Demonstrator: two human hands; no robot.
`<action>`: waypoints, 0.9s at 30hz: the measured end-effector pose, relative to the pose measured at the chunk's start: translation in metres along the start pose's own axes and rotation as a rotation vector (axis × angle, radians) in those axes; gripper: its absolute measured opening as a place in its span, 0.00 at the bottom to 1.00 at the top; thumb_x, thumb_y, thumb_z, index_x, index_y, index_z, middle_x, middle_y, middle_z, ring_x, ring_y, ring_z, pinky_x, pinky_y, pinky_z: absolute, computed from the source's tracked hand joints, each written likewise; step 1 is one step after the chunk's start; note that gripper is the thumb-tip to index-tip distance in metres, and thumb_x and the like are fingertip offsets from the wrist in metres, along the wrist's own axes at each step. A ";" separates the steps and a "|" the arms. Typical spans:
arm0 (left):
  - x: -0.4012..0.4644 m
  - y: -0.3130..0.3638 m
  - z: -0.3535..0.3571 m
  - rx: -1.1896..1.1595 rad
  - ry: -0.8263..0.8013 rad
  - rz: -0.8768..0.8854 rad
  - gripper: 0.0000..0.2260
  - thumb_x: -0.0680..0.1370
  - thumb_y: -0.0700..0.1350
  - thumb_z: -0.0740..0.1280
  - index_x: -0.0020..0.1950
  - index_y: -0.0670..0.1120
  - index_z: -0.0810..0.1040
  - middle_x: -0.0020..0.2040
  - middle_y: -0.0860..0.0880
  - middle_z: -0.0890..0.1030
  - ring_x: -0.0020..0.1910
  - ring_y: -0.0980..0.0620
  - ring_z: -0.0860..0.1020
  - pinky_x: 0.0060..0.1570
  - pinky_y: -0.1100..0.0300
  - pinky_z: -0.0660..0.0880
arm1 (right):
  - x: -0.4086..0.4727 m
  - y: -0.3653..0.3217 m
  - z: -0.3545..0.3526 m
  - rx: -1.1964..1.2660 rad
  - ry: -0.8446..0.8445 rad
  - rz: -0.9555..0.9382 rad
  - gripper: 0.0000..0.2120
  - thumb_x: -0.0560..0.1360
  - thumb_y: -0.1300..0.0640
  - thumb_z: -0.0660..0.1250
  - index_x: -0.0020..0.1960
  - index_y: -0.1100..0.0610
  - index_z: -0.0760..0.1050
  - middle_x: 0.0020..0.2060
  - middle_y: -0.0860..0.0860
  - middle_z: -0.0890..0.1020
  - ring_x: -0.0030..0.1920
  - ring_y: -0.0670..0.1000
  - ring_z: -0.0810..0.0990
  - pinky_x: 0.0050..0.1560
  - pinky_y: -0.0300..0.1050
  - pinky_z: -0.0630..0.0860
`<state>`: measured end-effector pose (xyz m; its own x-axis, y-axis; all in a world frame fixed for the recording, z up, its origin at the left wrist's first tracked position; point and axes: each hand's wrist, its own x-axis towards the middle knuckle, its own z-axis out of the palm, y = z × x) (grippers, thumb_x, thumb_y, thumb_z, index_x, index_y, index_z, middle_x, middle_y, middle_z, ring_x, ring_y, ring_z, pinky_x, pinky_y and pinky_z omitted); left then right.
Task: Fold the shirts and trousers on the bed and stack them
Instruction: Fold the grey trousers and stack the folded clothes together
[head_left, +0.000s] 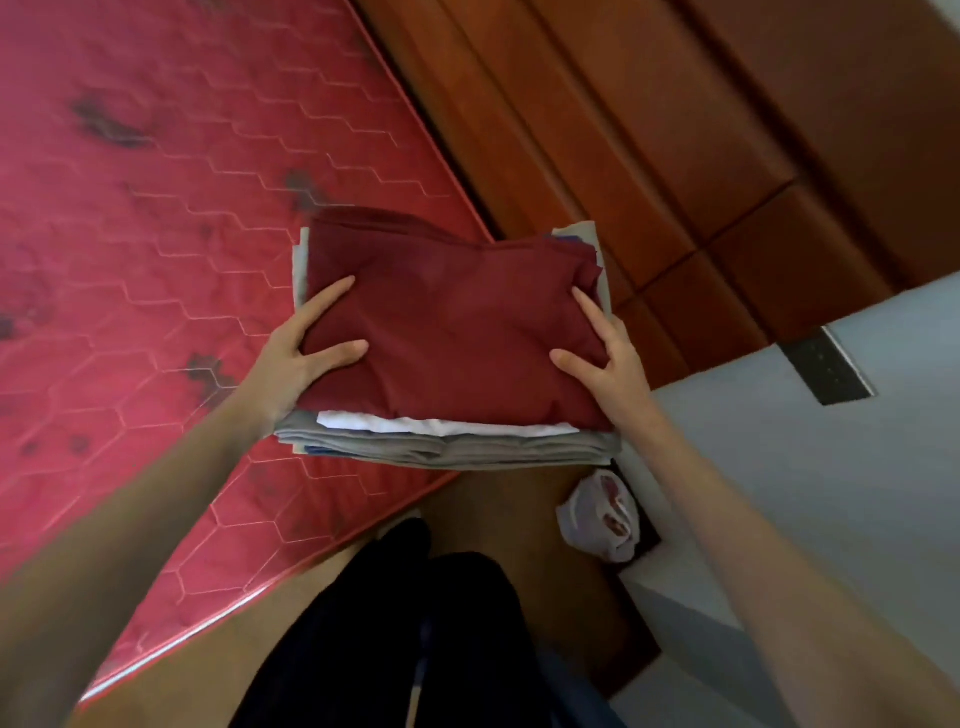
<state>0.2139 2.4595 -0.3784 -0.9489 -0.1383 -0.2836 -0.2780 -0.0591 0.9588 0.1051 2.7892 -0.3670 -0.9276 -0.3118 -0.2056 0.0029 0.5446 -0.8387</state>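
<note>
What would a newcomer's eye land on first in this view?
First, the stack of folded clothes at centre, topped by a dark red garment, gripped at its sides by the left hand and the right hand. Behind and left spreads the pink quilted mattress; a wooden panel fills the upper right.

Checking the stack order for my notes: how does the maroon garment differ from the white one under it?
The maroon garment lies on top with its whole upper face showing; the white garment shows only a thin edge at the near side. Both hands touch the maroon one, left hand and right hand, thumbs on its top; neither visibly touches the white one. Both are folded flat in the same stack.
</note>
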 end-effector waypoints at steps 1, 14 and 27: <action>0.005 -0.007 0.002 -0.018 0.035 -0.003 0.29 0.69 0.47 0.73 0.68 0.65 0.71 0.63 0.63 0.76 0.60 0.64 0.76 0.52 0.72 0.74 | 0.016 0.006 0.001 -0.012 -0.033 -0.016 0.34 0.72 0.49 0.72 0.74 0.39 0.61 0.66 0.51 0.67 0.67 0.49 0.69 0.71 0.50 0.65; 0.061 -0.132 0.085 -0.063 0.355 -0.069 0.31 0.69 0.48 0.73 0.71 0.62 0.70 0.67 0.55 0.75 0.62 0.59 0.76 0.62 0.62 0.73 | 0.155 0.127 0.011 -0.029 -0.370 -0.003 0.35 0.71 0.54 0.72 0.70 0.31 0.62 0.63 0.45 0.67 0.63 0.42 0.70 0.69 0.51 0.68; 0.088 -0.277 0.126 0.062 0.495 -0.171 0.35 0.65 0.60 0.72 0.71 0.65 0.67 0.71 0.51 0.69 0.69 0.54 0.69 0.72 0.49 0.65 | 0.193 0.250 0.064 -0.121 -0.432 -0.060 0.34 0.69 0.44 0.70 0.70 0.31 0.58 0.70 0.52 0.63 0.72 0.51 0.64 0.72 0.57 0.64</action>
<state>0.1888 2.5882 -0.6662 -0.7092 -0.5830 -0.3963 -0.4452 -0.0655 0.8930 -0.0496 2.8153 -0.6488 -0.6841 -0.6278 -0.3714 -0.1140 0.5950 -0.7956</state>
